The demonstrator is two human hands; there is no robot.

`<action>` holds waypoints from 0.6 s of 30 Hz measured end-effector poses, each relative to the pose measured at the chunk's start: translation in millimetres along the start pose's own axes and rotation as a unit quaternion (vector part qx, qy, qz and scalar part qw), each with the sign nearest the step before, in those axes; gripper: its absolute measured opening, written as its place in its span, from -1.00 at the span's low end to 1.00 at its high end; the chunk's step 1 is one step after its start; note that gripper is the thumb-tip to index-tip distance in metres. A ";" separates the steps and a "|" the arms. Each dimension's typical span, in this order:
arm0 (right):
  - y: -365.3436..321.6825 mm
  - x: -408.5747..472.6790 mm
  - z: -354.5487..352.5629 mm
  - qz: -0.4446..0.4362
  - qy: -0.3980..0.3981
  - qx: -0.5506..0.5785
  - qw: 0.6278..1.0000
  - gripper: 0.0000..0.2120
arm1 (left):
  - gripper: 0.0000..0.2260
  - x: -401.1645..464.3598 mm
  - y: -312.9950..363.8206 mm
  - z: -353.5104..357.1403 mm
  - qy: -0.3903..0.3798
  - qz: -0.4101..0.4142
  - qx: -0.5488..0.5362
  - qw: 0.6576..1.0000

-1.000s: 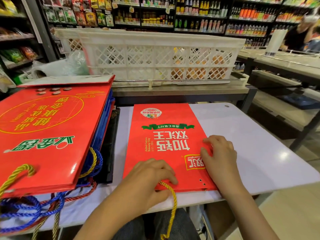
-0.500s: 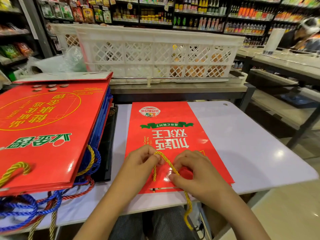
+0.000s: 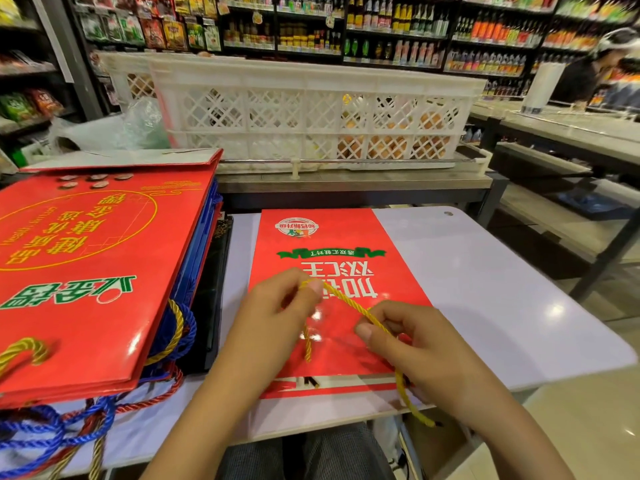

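Item: one red paper bag (image 3: 332,244), flat on the white tabletop (image 3: 485,289), mouth edge toward us.
Yellow cord (image 3: 349,303): held above the bag and, by our reading, not yet fitted.
Our left hand (image 3: 277,317) pinches its upper bend, the short end dangling over the print. Our right hand (image 3: 415,344) pinches it further along, the long tail dropping past the tabletop's near edge.
Left to do, we judge: threading both ends and knotting them.
At left: a stack of corded bags (image 3: 86,271).
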State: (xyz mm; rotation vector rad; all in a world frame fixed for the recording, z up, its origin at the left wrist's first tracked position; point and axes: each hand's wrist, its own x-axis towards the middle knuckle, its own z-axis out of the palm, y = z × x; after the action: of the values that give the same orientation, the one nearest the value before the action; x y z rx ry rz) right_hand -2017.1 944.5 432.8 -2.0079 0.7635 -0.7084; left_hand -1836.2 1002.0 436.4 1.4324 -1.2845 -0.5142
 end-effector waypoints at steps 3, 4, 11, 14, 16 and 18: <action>1.8 -0.7 -6.0 0.032 0.005 0.021 0.999 -0.76 | -0.76 4.7 -7.4 -6.0 0.081 -0.075 -0.015 0.994; 1.8 -0.8 -7.2 0.042 0.011 0.025 0.999 -0.79 | -0.78 4.8 -10.8 -5.6 0.091 -0.082 0.018 0.992; -8.7 2.1 -6.4 0.018 0.002 -0.023 1.000 -0.78 | -0.60 -1.0 -1.9 10.2 -0.058 0.117 0.245 0.961; -10.7 1.6 -7.6 0.017 0.000 -0.030 0.999 -0.80 | -0.58 3.1 -6.5 13.1 -0.091 0.100 0.191 0.972; -9.7 -1.0 -10.9 0.034 -0.008 -0.009 0.999 -0.83 | -0.60 5.3 -8.3 10.5 -0.051 0.092 0.162 0.981; -9.3 -4.2 -14.1 0.046 -0.016 0.001 0.999 -0.81 | -0.64 8.5 -8.0 5.6 -0.006 0.077 0.147 0.986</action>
State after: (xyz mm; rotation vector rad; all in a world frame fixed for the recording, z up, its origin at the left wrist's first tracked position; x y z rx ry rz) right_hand -2027.6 944.7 446.7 -1.9637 0.8311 -0.6224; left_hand -1834.8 990.7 430.2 1.5557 -1.5150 -0.2354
